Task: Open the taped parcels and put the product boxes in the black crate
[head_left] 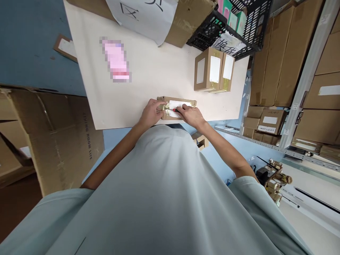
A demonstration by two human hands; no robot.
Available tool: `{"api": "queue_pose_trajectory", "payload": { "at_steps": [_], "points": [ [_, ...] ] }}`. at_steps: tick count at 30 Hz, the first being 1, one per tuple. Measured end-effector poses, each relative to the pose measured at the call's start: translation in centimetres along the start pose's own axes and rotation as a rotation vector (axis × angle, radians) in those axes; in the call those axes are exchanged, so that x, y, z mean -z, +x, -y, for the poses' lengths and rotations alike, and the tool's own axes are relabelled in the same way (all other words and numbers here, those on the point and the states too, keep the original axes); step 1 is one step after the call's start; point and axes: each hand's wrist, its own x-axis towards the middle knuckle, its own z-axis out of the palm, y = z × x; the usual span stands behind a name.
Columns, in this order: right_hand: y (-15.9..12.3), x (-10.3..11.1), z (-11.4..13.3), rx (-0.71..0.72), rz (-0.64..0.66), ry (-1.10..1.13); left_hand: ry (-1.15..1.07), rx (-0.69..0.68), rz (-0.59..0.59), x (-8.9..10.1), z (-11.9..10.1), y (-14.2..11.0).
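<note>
A small cardboard box with a white label and clear tape lies near the table's front edge. My left hand is at its left end, with thumb and fingers curled over the taped part of the box. In my right hand is a slim red-and-black tool, whose thin tip points left towards the tape. The right hand rests over the right half of the box and covers part of the label. Whether the tip is a blade or a shaft is too small to tell.
Two labelled cardboard boxes stand on the white table at the right. Behind them is a black plastic crate. A pink pixelated item lies at the left. A large carton stands left, shelves of cartons right.
</note>
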Motion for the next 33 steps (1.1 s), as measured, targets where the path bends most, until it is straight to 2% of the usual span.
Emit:
{"api": "queue_pose_trajectory", "payload": {
  "at_steps": [8, 14, 17, 21, 25, 29, 33],
  "points": [
    [1.6, 2.0, 0.8, 0.083, 0.028, -0.081, 0.036, 0.063, -0.016, 0.2, -1.1, -0.2],
    [1.6, 2.0, 0.0, 0.068, 0.046, -0.101, 0.094, 0.13, -0.055, -0.2, -2.3, -0.4],
    [0.9, 1.3, -2.3, 0.032, 0.072, -0.086, 0.129, 0.176, -0.093, -0.4, -2.9, -0.6],
    [-0.8, -0.6, -7.2, -0.054, 0.112, -0.087, 0.147, 0.228, -0.146, -0.7, -3.7, -0.9],
    [-2.3, -3.0, -11.5, -0.022, 0.082, -0.087, 0.165, 0.274, -0.174, -1.2, -4.7, -1.2],
    [-2.7, -4.8, -13.9, 0.01, 0.064, -0.051, 0.187, 0.315, -0.204, -2.4, -5.8, -1.1],
    [-2.7, -5.6, -15.2, 0.029, 0.087, -0.005, 0.203, 0.351, -0.241, -4.2, -6.7, -0.8]
  ]
}}
